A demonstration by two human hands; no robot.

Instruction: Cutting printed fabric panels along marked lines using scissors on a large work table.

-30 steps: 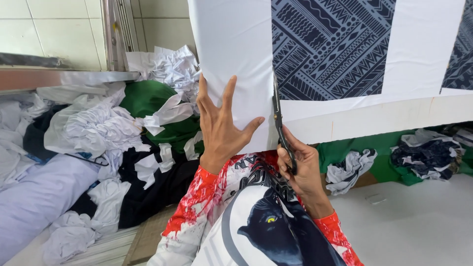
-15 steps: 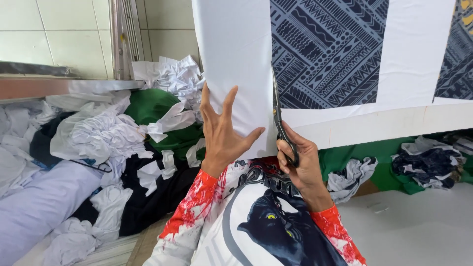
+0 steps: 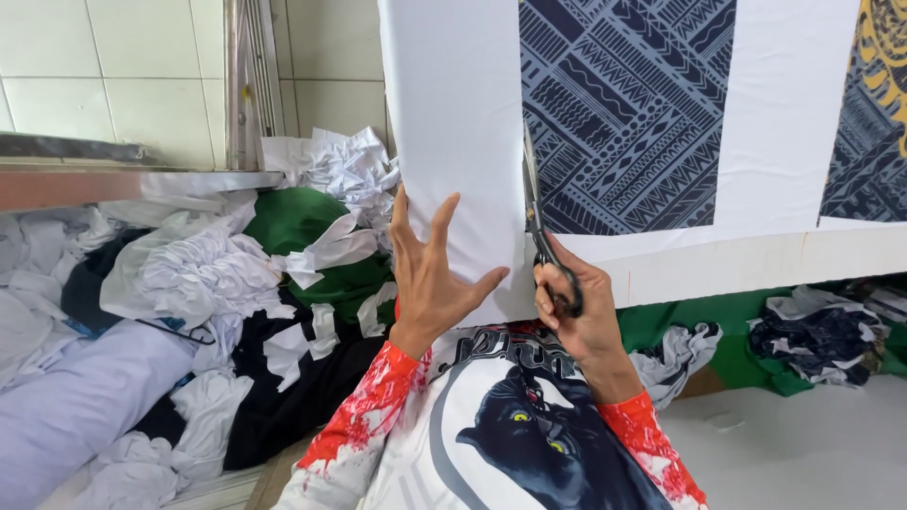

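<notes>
Across the top, sheet: a large white sheet (image 3: 453, 113) hangs over the table edge, printed with a dark blue geometric panel (image 3: 624, 104) and, at far right, a second panel with a yellow tiger pattern (image 3: 883, 85).
Scrap heap: at left, below the tiled wall (image 3: 113, 76), lies a pile of crumpled white, green and black offcuts (image 3: 236, 274); a pale lilac roll (image 3: 76, 406) rests at its lower edge.
Table: its pale edge (image 3: 756, 264) runs under the sheet; more scraps (image 3: 812, 331) lie beneath it at right.
Left hand: the left hand (image 3: 430, 279) is spread wide, fingers (image 3: 439, 222) flat against the white margin, gripping nothing, pressing the sheet just beside the cut line.
Right hand: the right hand (image 3: 581, 316) is closed through the handles of the scissors (image 3: 539, 222), holding them upright.
Scissors: blades point up along the left border of the blue panel, between white margin and print; how far the blades are parted cannot be told.
</notes>
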